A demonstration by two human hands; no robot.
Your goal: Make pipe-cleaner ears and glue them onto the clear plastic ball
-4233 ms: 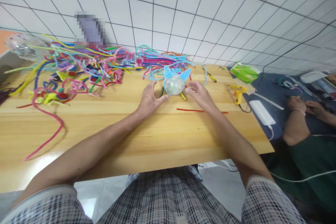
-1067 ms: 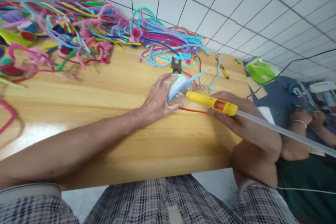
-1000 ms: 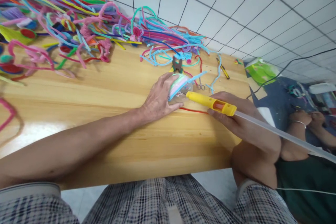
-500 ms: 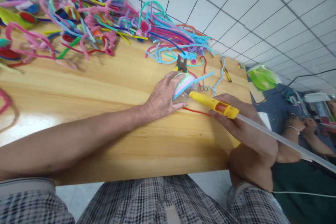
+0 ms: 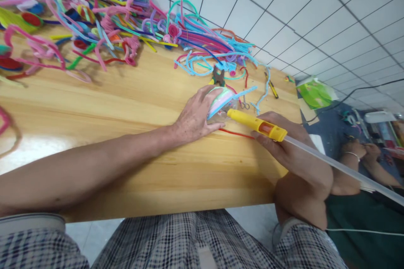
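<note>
My left hand [image 5: 200, 111] is closed around a small rounded clear piece [image 5: 222, 103] banded with green, white, pink and blue pipe cleaner. A loose light-blue pipe cleaner end [image 5: 248, 91] sticks out from it to the right. In my right hand [image 5: 284, 147] is a yellow hot glue gun [image 5: 257, 124], with a long translucent glue stick [image 5: 341, 169] running out of its back. The gun's nozzle points at the clear part of the banded piece; whether it touches cannot be made out. A red pipe cleaner [image 5: 235, 133] lies on the table under the gun.
Pliers [image 5: 218, 76], small scissors [image 5: 244, 103] and a yellow cutter knife [image 5: 272, 86] lie beyond my hands. Heaped pipe cleaners [image 5: 116, 21] line the table's [image 5: 126, 105] far side along a tiled wall. At right, another person's hands [image 5: 361, 153] show beside a green packet [image 5: 315, 92].
Both hands, the glue gun and the banded piece stay practically where they were. The view has shifted very slightly.
</note>
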